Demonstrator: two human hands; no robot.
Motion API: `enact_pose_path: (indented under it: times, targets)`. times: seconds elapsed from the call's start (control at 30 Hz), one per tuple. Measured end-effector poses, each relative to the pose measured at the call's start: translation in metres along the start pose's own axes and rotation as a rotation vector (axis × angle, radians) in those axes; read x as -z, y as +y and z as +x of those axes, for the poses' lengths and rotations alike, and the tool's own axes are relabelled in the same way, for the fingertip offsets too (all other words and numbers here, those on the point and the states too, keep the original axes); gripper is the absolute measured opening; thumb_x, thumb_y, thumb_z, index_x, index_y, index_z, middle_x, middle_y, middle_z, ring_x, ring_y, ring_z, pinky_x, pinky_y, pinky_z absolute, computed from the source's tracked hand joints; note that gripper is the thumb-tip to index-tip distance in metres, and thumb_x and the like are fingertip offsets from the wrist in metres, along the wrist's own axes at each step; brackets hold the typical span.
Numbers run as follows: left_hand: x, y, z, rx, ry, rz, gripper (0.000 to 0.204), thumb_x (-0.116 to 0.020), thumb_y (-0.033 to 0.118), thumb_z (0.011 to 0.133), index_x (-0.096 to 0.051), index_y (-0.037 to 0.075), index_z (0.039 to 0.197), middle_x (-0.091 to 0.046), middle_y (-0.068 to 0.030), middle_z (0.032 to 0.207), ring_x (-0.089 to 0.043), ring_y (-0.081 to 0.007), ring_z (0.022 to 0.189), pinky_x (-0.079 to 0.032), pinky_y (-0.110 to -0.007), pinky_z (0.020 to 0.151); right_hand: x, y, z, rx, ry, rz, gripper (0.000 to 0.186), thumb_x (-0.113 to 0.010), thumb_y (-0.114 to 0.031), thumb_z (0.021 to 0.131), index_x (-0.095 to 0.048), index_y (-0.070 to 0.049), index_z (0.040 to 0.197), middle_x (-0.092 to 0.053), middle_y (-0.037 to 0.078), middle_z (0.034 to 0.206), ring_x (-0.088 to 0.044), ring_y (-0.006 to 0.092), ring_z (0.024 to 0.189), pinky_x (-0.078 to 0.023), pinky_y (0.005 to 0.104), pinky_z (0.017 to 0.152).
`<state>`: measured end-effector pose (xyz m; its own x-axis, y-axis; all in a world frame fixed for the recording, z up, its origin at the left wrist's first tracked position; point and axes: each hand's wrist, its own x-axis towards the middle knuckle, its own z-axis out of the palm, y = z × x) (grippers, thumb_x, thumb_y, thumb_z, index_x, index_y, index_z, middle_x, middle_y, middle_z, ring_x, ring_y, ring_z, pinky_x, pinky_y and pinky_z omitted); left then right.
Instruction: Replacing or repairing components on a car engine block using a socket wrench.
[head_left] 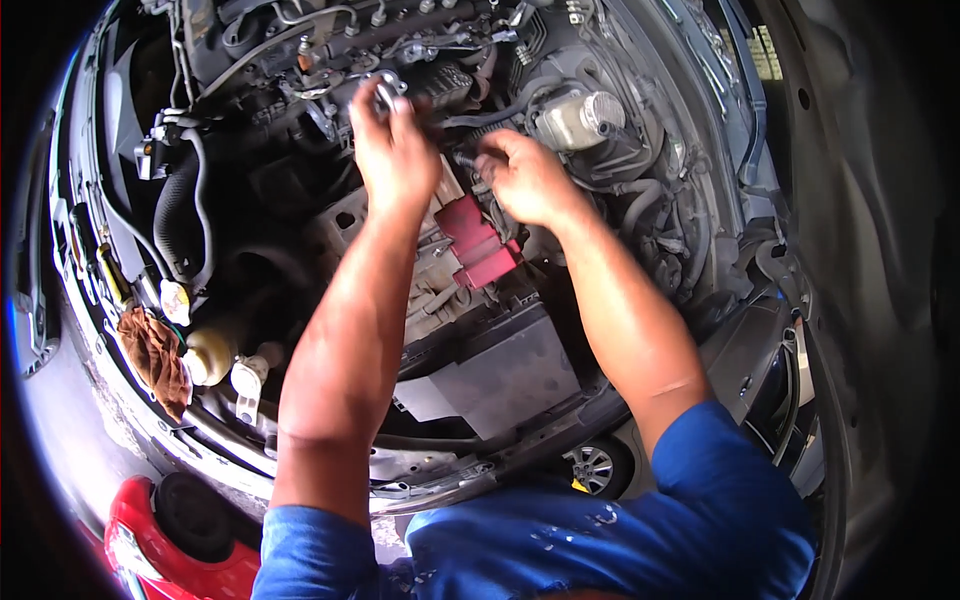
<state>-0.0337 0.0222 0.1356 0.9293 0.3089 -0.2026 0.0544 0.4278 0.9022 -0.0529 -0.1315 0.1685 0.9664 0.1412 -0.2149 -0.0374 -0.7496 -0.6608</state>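
Note:
Over the engine (350, 30), my left hand (395, 160) is raised, its fingers closed round a small shiny metal piece (388, 92), slightly blurred. Just to its right, my right hand (525, 180) has curled, blurred fingers at a dark part among the hoses (465, 155); what exactly they grip is unclear. Below and between my hands lie the battery (350, 220) and a red plastic cover (480, 260). A white reservoir (570, 120) stands beyond my right hand.
Tools (110, 270) and a brown rag (150, 360) lie along the left edge of the engine bay, beside a pale cap (205, 355). A black box (500, 370) sits at the near side. A red car (170, 560) shows at the lower left, a wheel (590, 465) below.

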Motion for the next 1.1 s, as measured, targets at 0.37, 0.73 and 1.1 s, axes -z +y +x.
enact_pose_path:
  times: [0.37,0.73,1.1]
  targets:
    - [-0.066,-0.084,0.102,0.022,0.054,0.069,0.039,-0.047,0.007,0.096,-0.031,0.009,0.131,-0.063,-0.0126,0.094,-0.065,-0.0193,0.077,-0.052,-0.030,0.066,-0.095,0.147,0.103,-0.574,0.592,0.256,0.019,-0.060,-0.022,0.090,-0.064,-0.006,0.098,-0.061,0.004,0.073,-0.054,0.0155,0.061,-0.045,0.0330,0.057]
    - [-0.069,-0.149,0.135,0.137,-0.117,0.247,0.043,-0.053,0.010,0.092,-0.039,0.013,0.132,-0.056,-0.0139,0.112,-0.060,-0.0240,0.092,-0.051,-0.036,0.076,-0.091,0.155,0.148,-0.488,0.136,1.034,0.021,-0.063,-0.016,0.085,-0.066,-0.009,0.105,-0.066,0.004,0.087,-0.059,0.0144,0.073,-0.048,0.0320,0.062]
    - [-0.068,-0.172,0.149,0.197,-0.222,0.081,0.044,-0.050,0.007,0.093,-0.039,0.015,0.134,-0.060,-0.0130,0.110,-0.064,-0.0239,0.093,-0.053,-0.035,0.077,-0.121,0.193,0.192,-0.120,0.334,0.488,0.023,-0.068,-0.014,0.064,-0.067,-0.002,0.084,-0.066,0.016,0.077,-0.067,0.0299,0.074,-0.053,0.0386,0.067]
